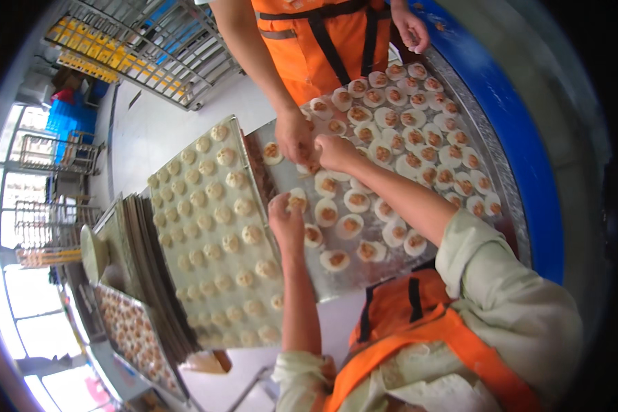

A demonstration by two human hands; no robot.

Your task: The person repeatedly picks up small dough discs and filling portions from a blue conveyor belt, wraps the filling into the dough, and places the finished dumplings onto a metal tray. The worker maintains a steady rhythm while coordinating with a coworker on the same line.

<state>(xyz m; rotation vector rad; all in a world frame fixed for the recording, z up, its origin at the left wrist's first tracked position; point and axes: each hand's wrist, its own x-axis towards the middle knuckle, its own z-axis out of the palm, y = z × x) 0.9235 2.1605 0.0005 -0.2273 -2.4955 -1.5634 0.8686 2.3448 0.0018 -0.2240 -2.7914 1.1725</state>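
Observation:
My left hand (285, 218) is closed, its fingertips pinching the edge of a round dough wrapper (298, 199) topped with brownish filling. Farther right and higher, my right hand (334, 152) has its fingers curled together over the wrappers; whatever is in them is hidden. Many flat white wrappers, each with filling, such as one wrapper (356, 200), cover a metal worktable (292, 175). Just left of my right hand, a co-worker's hand (294, 136) reaches down to a filled wrapper (309, 166). To the left, pleated buns (252, 235) stand in rows on a pale tray (209, 278).
The co-worker in an orange apron (288, 58) stands across the table, other hand (410, 31) by the blue edge (501, 103). Beside the bun tray are stacked trays (147, 254) and a tray of brown pieces (127, 326). A metal rack (134, 44) stands behind.

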